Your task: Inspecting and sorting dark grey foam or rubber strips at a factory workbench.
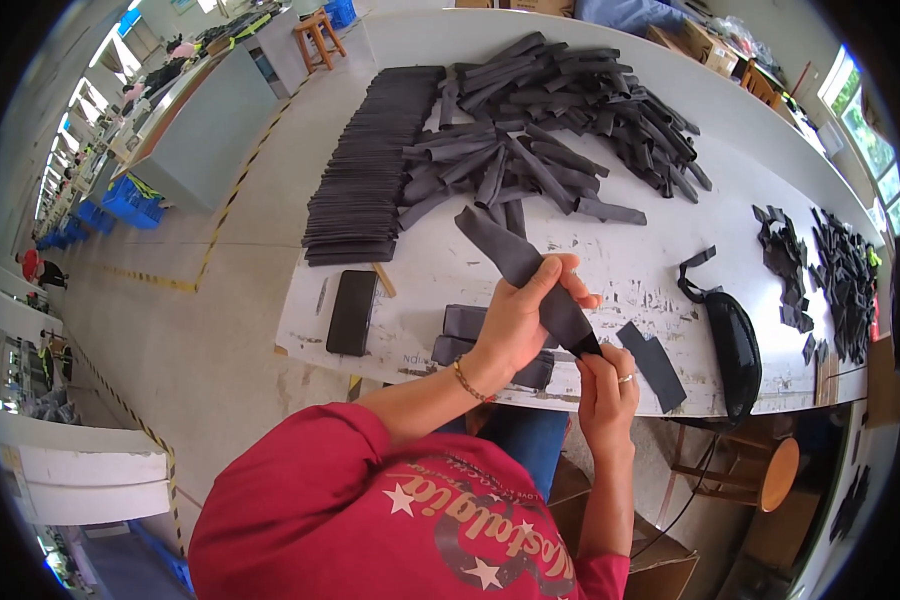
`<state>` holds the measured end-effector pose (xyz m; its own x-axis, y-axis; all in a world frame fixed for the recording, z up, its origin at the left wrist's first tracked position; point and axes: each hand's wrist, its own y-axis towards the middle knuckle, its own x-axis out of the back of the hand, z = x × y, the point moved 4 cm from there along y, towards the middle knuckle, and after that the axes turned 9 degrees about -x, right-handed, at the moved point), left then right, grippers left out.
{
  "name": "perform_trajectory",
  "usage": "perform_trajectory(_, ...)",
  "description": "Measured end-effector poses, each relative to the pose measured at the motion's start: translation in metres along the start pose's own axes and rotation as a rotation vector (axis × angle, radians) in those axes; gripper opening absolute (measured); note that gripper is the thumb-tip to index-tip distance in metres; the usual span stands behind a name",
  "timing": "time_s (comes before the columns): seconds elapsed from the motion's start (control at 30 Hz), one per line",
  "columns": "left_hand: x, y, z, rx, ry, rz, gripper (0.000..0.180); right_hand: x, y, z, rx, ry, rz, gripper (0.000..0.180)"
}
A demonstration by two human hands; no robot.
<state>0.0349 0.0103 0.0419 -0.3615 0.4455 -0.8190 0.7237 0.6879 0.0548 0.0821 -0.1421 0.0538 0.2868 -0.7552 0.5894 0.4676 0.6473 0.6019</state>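
Note:
A dark grey fabric strip (510, 252), which looks like a flat sleeve, slants over the near edge of the white table (430, 265). My left hand (513, 328) grips it around the middle, thumb on top and fingers behind. At its lower end, my right hand (607, 388) pinches the darker tip; what the fingertips hold beyond the fabric is hidden. Below my left hand lie folded dark fabric pieces (462, 322), partly covered by the hand and wrist. A flat dark piece (654, 366) rests just right of my right hand.
A neat stack of dark strips (370, 165) stands at the far left beside a loose heap of strips (570, 110). Nearer are a black phone (352, 312) and a black pouch (733, 350) with a strap. Small dark scraps (845, 285) lie right. A wooden stool (776, 474) stands below.

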Motion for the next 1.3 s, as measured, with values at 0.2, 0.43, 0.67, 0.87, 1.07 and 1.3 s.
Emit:
perform_trajectory(0.2, -0.009, -0.016, 0.012, -0.009, -0.02, 0.078, 0.031, -0.006, 0.004, 0.0, 0.032, 0.036, -0.029, 0.023)
perform_trajectory(0.43, -0.003, -0.022, 0.023, 0.044, -0.086, 0.061, 0.027, -0.01, 0.007, 0.002, 0.039, 0.051, -0.021, 0.022)
perform_trajectory(0.67, 0.002, -0.025, 0.03, 0.075, -0.15, 0.081, 0.025, -0.015, 0.011, 0.005, 0.051, 0.05, -0.026, 0.019)
perform_trajectory(0.87, 0.008, -0.022, 0.032, 0.089, -0.158, 0.092, 0.027, -0.022, 0.013, 0.003, 0.043, 0.049, -0.018, 0.019)
perform_trajectory(1.07, 0.023, -0.011, 0.015, 0.076, 0.01, -0.026, 0.038, -0.024, 0.007, -0.001, 0.04, -0.02, -0.02, 0.019)
perform_trajectory(1.3, 0.066, -0.003, -0.033, -0.151, 0.252, -0.095, 0.015, -0.018, -0.002, 0.0, 0.108, -0.15, -0.02, 0.027)
